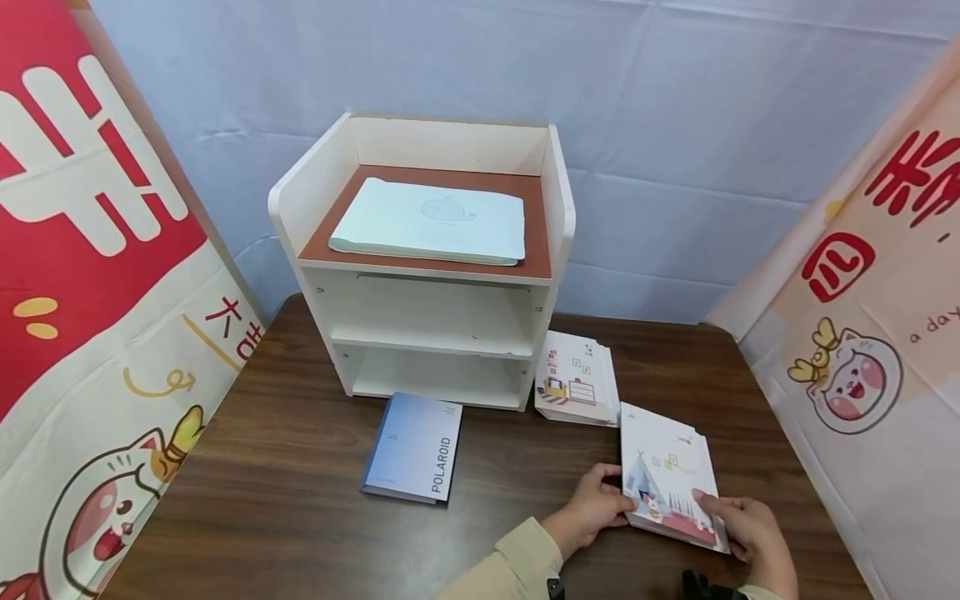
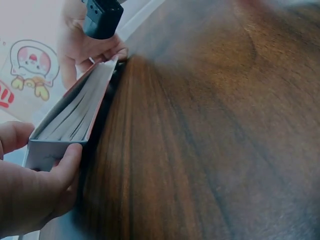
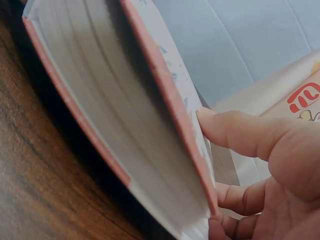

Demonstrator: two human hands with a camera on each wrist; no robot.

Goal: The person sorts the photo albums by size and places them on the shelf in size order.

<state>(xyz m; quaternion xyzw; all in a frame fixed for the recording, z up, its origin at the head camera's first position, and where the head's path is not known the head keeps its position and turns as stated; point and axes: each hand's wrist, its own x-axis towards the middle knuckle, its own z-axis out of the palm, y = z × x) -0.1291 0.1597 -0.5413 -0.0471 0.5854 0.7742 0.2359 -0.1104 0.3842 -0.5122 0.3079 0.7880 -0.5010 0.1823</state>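
Observation:
Both hands hold a thick white hardcover album (image 1: 667,475) with a tent drawing on its cover, at the right front of the table. My left hand (image 1: 592,506) grips its near left corner, thumb and fingers on the spine side in the left wrist view. On the opposite edge, my right hand (image 1: 742,525) pinches the covers, thumb on top and fingers below. Thick pages (image 3: 115,120) show between the pinkish cover edges in the right wrist view, and a dark gap runs between the lower cover and the wood.
A second white album (image 1: 577,379) lies just behind, beside a white shelf unit (image 1: 431,342). On the unit's brown top rests a pale book (image 1: 435,221) with a whale drawing. A blue POLAROID album (image 1: 414,447) lies in front of the unit on the wooden table (image 1: 262,467).

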